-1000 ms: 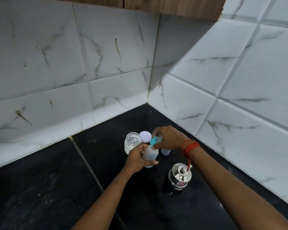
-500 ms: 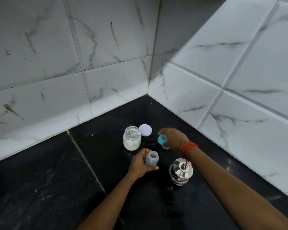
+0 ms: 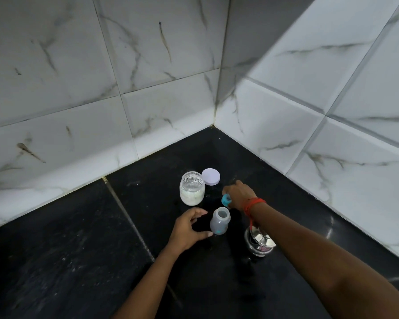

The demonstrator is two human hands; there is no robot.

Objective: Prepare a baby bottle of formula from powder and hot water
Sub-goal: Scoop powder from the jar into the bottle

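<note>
A small translucent baby bottle point(image 3: 219, 221) stands upright on the black counter point(image 3: 78, 261) with its neck uncovered. My left hand point(image 3: 189, 229) is just left of it, fingers curled apart around empty space, thumb tip close to the bottle's base. My right hand point(image 3: 240, 195) is behind the bottle, low over the counter, gripping the blue teat ring point(image 3: 226, 200). A glass jar point(image 3: 192, 191) with white powder in its bottom stands uncovered further back, and its white lid point(image 3: 210, 176) lies flat beside it.
A shiny steel lidded pot point(image 3: 259, 244) stands right of the bottle, partly hidden under my right forearm. White marble-patterned tiled walls point(image 3: 274, 134) meet in a corner just behind the jar. A tile seam crosses the counter left of my left hand.
The blue teat ring came off the bottle and my right hand carried it back and down. My left hand let go of the bottle, which now stands alone.
</note>
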